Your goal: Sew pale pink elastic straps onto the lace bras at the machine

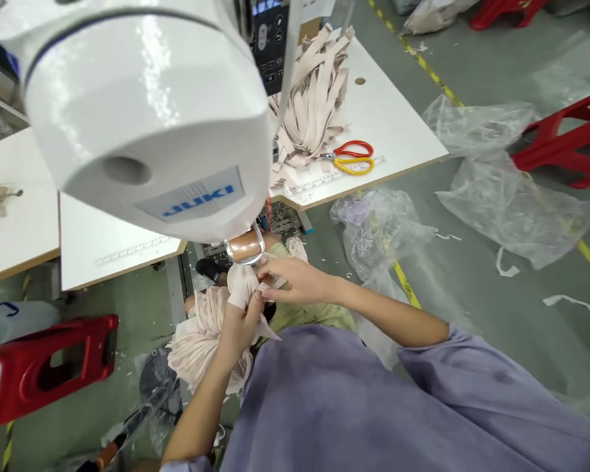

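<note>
My left hand (238, 324) is closed around a pale pink fabric strip (240, 285) drawn from a bunched bundle of pink strips (196, 337) in my lap. My right hand (295, 278) pinches the same strip's end just below the roll of brown tape (246, 248) under the head of the white JUKI sewing machine (142, 111). Both hands meet in front of the machine, below the table edge.
A white table (398, 124) carries a heap of pink strips (314, 98) and red-and-yellow scissors (351, 157). Clear plastic bags (511, 196) lie on the green floor at right. Red plastic stools stand at lower left (39, 370) and right (565, 141).
</note>
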`<state>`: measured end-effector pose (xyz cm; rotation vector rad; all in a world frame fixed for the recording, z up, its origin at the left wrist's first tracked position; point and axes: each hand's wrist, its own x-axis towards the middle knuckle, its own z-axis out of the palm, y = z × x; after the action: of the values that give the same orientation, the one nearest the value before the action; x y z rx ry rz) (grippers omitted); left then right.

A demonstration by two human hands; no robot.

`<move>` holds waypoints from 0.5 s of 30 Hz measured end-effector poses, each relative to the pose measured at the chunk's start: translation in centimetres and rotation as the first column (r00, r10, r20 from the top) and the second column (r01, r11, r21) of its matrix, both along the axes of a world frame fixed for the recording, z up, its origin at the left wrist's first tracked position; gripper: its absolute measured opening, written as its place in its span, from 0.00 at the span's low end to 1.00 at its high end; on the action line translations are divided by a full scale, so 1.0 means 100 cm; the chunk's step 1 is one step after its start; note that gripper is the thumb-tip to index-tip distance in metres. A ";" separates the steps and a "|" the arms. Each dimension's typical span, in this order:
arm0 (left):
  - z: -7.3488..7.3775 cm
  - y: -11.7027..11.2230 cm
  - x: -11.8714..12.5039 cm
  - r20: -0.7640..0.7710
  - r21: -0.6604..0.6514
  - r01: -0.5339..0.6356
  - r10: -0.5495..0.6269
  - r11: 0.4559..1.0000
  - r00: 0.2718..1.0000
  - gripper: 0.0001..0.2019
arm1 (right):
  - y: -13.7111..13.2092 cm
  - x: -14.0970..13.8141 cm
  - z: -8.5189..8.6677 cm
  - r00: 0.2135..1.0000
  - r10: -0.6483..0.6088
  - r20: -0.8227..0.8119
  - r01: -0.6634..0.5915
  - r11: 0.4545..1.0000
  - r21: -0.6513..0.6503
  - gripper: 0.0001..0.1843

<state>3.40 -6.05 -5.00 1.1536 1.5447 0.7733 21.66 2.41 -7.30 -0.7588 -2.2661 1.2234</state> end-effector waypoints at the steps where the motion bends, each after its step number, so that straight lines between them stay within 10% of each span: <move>1: 0.003 0.001 -0.001 0.000 0.007 0.018 -0.018 1.000 1.000 0.13 | 0.002 0.000 0.004 0.997 0.067 0.042 -0.065 0.997 -0.048 0.14; 7: 0.003 0.005 -0.011 0.174 -0.051 -0.099 0.107 0.994 0.979 0.15 | -0.002 0.006 0.010 0.988 -0.151 0.028 0.154 0.976 -0.152 0.06; 10: 0.001 0.005 -0.011 0.336 -0.093 -0.313 0.326 0.945 0.884 0.18 | -0.009 0.010 0.009 0.943 -0.331 0.034 0.332 0.941 -0.063 0.08; 15: 0.003 0.007 -0.001 0.469 -0.165 -0.410 0.437 0.897 0.767 0.12 | -0.026 -0.002 0.008 0.954 -0.290 -0.071 0.298 0.944 0.144 0.10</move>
<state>3.31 -5.40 -4.67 0.4897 1.3750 1.2182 21.46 -0.17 -6.51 -0.9562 -2.0855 0.9086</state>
